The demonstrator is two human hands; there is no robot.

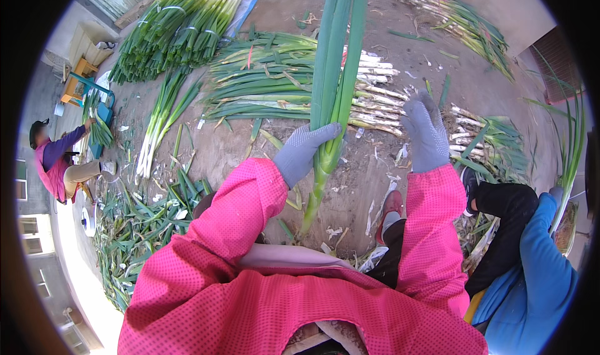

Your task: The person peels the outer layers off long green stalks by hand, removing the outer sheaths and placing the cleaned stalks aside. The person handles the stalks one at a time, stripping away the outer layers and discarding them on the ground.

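Note:
My left hand [307, 151], in a grey dotted glove, grips a large green onion [333, 88] around the base of its leaves. The leaves point away from me past the picture's top edge, and the pale green stalk hangs down toward my lap. My right hand [425, 130], gloved the same way, is raised with nothing in it, its fingers apart from the thumb. Just beyond it are the soil-covered white roots of a broad pile of green onions [262, 81] on the ground. The held leaves hide part of that pile.
Tied bundles of cleaned green onions [173, 31] stand at the upper left. Nearer lie a few loose stalks [159, 120] and a heap of leaf trimmings [140, 233]. Unpeeled onions [468, 31] lie far right. A person in blue [539, 261] sits close on my right; another person [56, 167] works at far left.

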